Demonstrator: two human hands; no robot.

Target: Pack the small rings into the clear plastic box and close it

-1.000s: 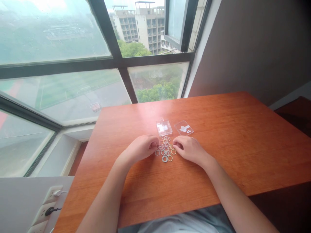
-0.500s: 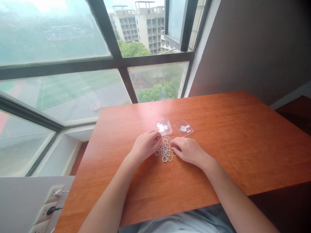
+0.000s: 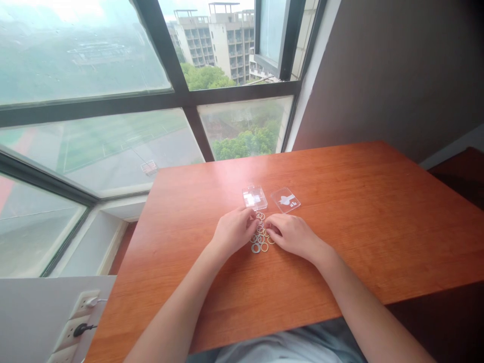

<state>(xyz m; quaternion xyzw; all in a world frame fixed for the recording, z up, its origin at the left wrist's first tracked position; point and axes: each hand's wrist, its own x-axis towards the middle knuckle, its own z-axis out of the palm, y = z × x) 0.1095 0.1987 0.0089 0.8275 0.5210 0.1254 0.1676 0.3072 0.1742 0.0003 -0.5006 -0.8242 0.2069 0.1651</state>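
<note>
A small heap of thin pale rings (image 3: 261,239), some bluish and some yellowish, lies on the table between my two hands. From the left, my left hand (image 3: 234,229) reaches over the heap's edge with its fingers curled toward the thumb, covering some rings. My right hand (image 3: 293,234) rests at the heap's right side, thumb and fingertips drawn together by the rings. Whatever either set of fingertips holds is too small to make out. Just beyond the heap stands a clear plastic box (image 3: 255,197).
A clear square lid (image 3: 286,200) with a white pattern lies right of the box. The reddish wooden table (image 3: 363,212) reaches to the window frame (image 3: 242,93) at the back. Plugged wall sockets (image 3: 77,325) are at the lower left.
My left hand has moved right, over the left side of the rings, and now hides some that showed before. My right hand has hardly moved.
</note>
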